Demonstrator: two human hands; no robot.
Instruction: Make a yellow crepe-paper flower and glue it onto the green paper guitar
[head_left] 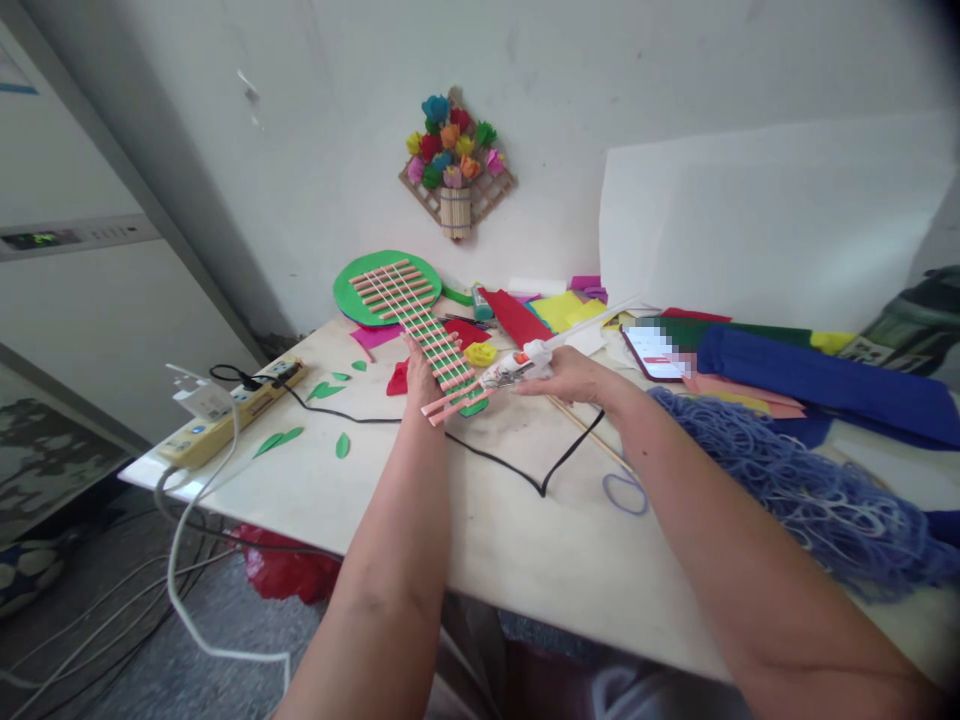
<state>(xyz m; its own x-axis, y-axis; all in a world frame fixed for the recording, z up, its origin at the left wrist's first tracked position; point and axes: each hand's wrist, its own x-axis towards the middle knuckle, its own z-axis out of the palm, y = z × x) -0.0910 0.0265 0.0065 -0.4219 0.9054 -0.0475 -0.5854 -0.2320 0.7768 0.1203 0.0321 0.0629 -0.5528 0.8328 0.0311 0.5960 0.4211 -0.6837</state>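
My right hand point(574, 376) is closed around a white glue gun point(517, 366) with an orange part, and a long translucent glue stick point(600, 325) juts from its back. The glue gun's nozzle is close to the near end of a green paddle-shaped craft piece point(349, 292); whether it touches cannot be made out. Pink rods point(401, 290) lie crosswise over the piece, with white strings running lengthwise, and a few rods stick out at the near end. My left hand point(421, 375) grips the piece's narrow part from its left side, fingers partly hidden beneath.
A yellow power strip point(232, 410) sits at the left table edge, its black cord point(487, 452) crossing the tabletop. Green paper leaves point(326, 390) lie scattered. To the right are a phone point(652, 352), blue yarn point(795, 490), a blue roll point(825, 380) and a dark bottle point(911, 330).
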